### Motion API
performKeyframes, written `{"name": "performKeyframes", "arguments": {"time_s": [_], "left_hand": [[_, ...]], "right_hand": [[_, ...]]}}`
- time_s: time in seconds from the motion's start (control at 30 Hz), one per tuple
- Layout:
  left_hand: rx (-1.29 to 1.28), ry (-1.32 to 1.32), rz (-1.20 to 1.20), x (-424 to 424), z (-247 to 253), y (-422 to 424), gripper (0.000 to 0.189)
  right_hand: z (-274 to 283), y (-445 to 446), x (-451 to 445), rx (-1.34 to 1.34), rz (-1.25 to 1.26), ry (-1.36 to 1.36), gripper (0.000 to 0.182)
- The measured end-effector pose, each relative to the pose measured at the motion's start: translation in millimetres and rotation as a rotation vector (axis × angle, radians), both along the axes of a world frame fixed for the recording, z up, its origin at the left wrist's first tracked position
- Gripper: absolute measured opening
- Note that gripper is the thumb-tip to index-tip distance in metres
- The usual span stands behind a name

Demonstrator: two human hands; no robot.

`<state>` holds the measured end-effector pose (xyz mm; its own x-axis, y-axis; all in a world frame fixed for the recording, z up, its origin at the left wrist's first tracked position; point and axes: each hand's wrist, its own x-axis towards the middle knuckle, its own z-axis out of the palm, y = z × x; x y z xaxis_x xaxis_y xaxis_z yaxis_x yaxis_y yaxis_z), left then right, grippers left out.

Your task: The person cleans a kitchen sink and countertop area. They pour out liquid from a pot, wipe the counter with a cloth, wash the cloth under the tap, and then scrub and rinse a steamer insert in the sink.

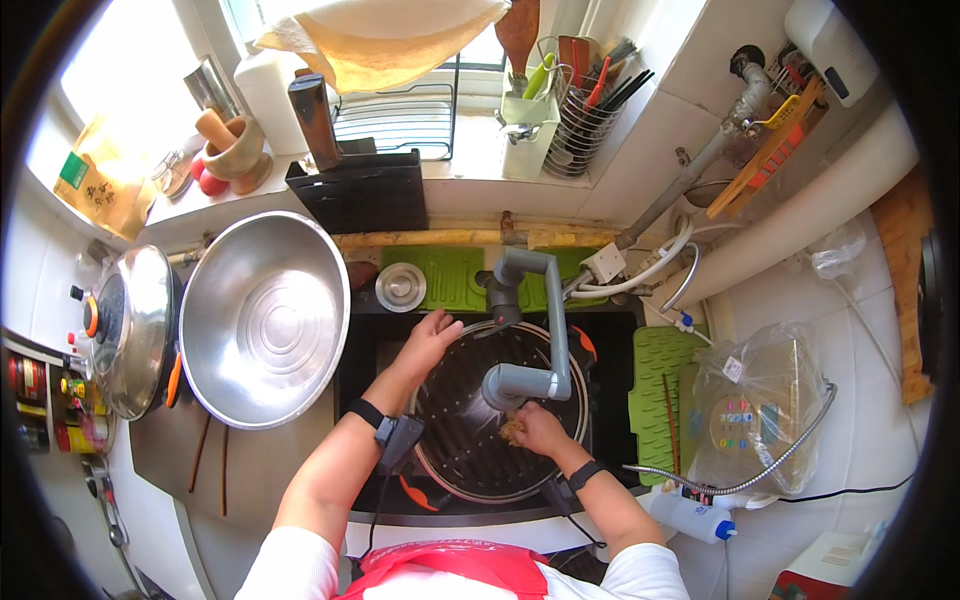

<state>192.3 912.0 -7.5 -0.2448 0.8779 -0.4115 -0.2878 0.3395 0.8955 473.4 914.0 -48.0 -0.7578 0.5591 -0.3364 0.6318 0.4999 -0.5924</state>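
A wide round dark pan (457, 427) with a pale metal rim and orange handles (418, 493) sits in the black sink (616, 420). Pale spots dot its inside. My left hand (433, 345) grips the far left part of its rim. In my right hand (541, 429) is a tan scrubber (511, 430), pressed against the inside of the pan on the right; my fingers hide part of it. A grey jointed faucet (559, 322) reaches over the pan. Below its head, pale streaks show on the pan, perhaps water.
A large steel basin (247, 330) stands left of the sink, beside a lidded pan (135, 337). Two chopsticks (224, 471) lie on the counter. On the right are a green mat (660, 412), a plastic-wrapped appliance (757, 412), a flexible metal hose (814, 431) and a squeeze bottle (690, 517).
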Motion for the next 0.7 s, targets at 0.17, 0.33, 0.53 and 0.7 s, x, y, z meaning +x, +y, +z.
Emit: {"name": "performKeyframes", "arguments": {"time_s": [0.17,0.33,0.53,0.7], "left_hand": [[0.045,0.047,-0.101,-0.8,2.6,-0.3,0.068],[-0.107,0.649,-0.159,-12.0,21.7,-52.5,0.075],[-0.184,0.171,-0.205,2.9,-17.2,-112.7,0.068],[-0.259,-0.133,-0.047,5.0,-37.6,-110.1,0.058]], "right_hand": [[-3.4,-1.9,0.5,0.011,-0.007,-0.004,0.023],[2.0,3.2,-1.3,0.021,-0.008,0.023,0.019],[-13.4,1.4,-25.9,0.28,-0.292,0.035,0.014],[-11.3,-47.0,-56.2,0.037,0.419,0.319,0.023]]}}
